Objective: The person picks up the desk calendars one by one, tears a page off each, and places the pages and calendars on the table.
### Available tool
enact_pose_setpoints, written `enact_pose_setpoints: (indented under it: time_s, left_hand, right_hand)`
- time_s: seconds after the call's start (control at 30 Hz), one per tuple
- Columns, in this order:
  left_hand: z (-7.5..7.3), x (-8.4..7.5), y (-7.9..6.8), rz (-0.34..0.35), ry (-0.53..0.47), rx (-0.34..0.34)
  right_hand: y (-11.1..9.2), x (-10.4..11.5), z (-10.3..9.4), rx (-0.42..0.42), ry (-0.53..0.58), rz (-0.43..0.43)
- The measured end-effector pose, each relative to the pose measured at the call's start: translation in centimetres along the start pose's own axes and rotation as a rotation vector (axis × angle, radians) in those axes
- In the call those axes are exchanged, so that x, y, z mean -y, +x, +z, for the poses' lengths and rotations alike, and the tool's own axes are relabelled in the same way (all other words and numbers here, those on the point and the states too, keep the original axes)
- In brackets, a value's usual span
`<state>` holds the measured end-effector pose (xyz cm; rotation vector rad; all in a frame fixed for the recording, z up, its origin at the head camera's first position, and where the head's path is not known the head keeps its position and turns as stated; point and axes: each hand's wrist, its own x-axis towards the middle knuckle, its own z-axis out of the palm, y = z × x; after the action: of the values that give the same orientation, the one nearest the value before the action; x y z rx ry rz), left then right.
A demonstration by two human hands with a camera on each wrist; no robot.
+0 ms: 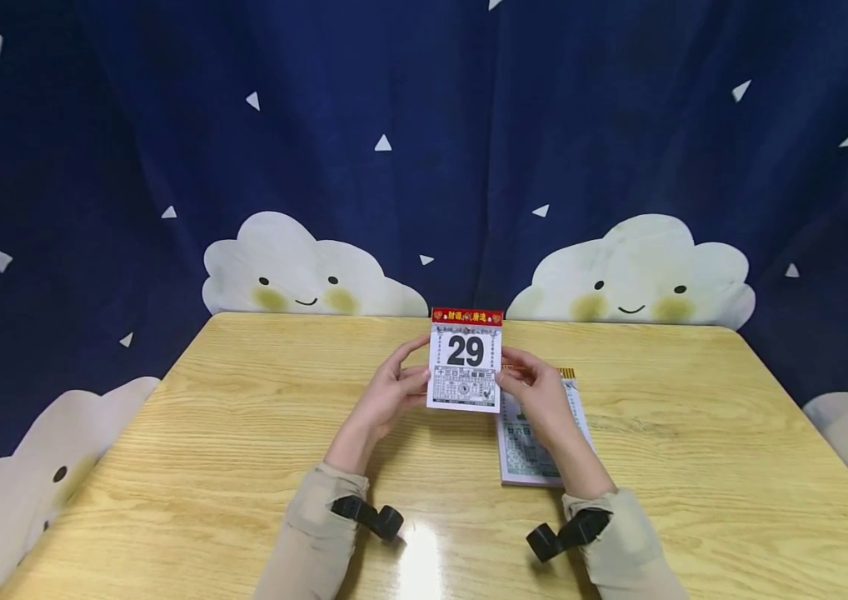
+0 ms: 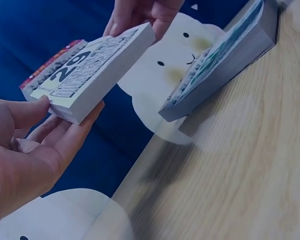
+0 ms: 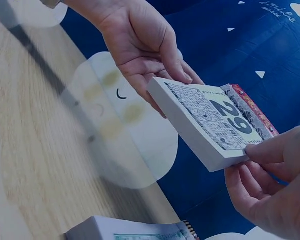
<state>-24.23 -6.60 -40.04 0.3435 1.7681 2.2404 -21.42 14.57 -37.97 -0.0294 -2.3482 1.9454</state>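
Both hands hold a small, thick tear-off calendar (image 1: 465, 368) above the table, its page showing a black 29 under a red header strip. The left hand (image 1: 391, 387) grips its left edge, thumb at the front and fingers behind, as the left wrist view shows. On the opposite edge, the right hand (image 1: 540, 400) pinches it the same way, with the thumb (image 3: 265, 150) on the page. A larger tear-off calendar (image 1: 532, 454) with green print and a gold-striped top lies on the table, partly hidden beneath the right hand and forearm.
The wooden table (image 1: 192, 467) runs back to a dark blue curtain (image 1: 439, 167) printed with white triangles and smiling clouds. Black wrist cameras (image 1: 570, 536) are strapped over both beige sleeves. Light glares off the table's near middle.
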Motion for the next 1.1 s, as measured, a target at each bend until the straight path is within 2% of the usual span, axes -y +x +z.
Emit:
enact_pose_setpoints:
  time_s: [0.33,0.57,0.67,0.73,0.8,0.97,1.03,1.1]
  left_hand:
    - [0.44,0.24,0.36,-0.037,-0.025,0.025]
    - [0.61,0.17,0.51,0.014,-0.114,0.112]
    - [0.71,0.14,0.49,0.030,-0.144,0.127]
    - [0.77,0.16,0.51,0.040,-0.157,0.124]
    - [0.82,0.19,0.56,0.048,-0.165,0.116]
    - [0.76,0.29,0.63,0.053,-0.169,0.094]
    - [0.74,0.28,0.62,0.052,-0.169,0.090]
    - [0.76,0.27,0.62,0.053,-0.165,0.093]
  right_hand:
    - [-0.11,0.35,-0.41,-0.019,-0.008,-0.026]
    - [0.03,0.35,-0.65,-0.026,-0.022,-0.040]
    - [-0.07,0.39,-0.71,-0.034,-0.072,-0.072]
    - [-0.17,0.35,-0.70,-0.049,-0.131,-0.138]
    - [-0.27,0.21,-0.61,-0.083,-0.199,-0.249]
    - [-0.55,0.02,-0.26,-0.197,-0.444,-0.643]
    - [-0.70,0.13,-0.19,-0.180,-0.533,-0.783]
    - [-0.88,0.26,-0.12,-0.107,-0.571,-0.888]
